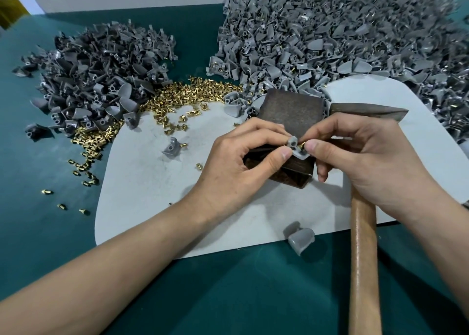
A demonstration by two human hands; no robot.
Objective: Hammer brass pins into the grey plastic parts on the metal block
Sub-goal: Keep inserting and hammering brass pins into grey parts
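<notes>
2 hands at the metal block [291,111], my left hand [238,167] pinching a grey plastic part [294,143] over its near edge, my right hand [368,157] pinching a brass pin [302,146] against it, hammer [363,258] beneath

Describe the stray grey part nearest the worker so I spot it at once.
Start at the white mat on the green table and follow its near edge towards the hammer's wooden handle. Just left of the handle, one grey plastic part straddles the mat's edge, the only part on that edge.
</notes>
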